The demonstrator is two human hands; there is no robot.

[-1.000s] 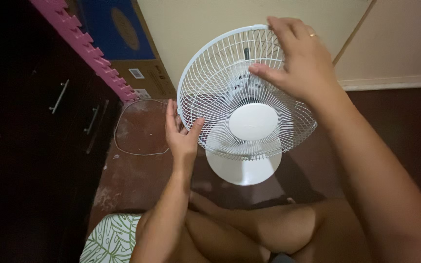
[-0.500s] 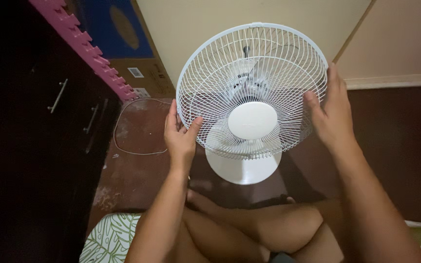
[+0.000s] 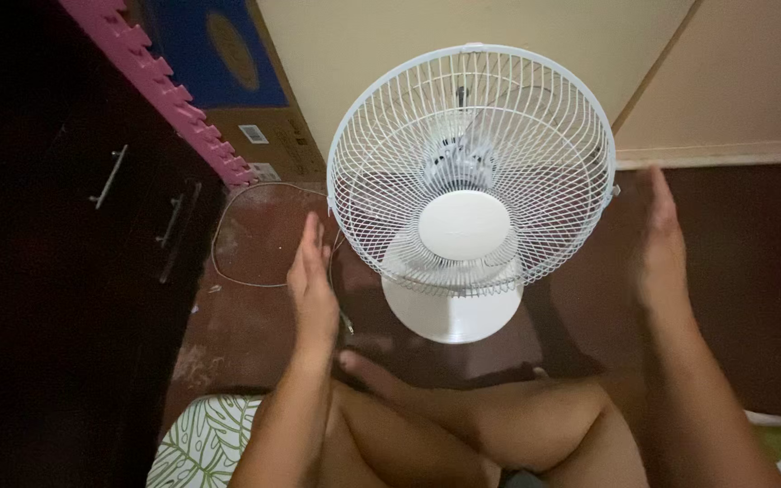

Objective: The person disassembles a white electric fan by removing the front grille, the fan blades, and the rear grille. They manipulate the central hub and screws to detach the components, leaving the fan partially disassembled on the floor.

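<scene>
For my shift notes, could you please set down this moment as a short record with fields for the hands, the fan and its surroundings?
Left hand: left hand open, fingers straight, just left of the fan guard, not touching it
Right hand: right hand open, just right of the guard, apart from it
Fan: white desk fan upright on its round base, wire guard closed
Floor: dark red floor with a thin white cable looping left of the fan
Left side: dark cabinet, pink foam mat, cardboard box
Behind: beige wall
</scene>
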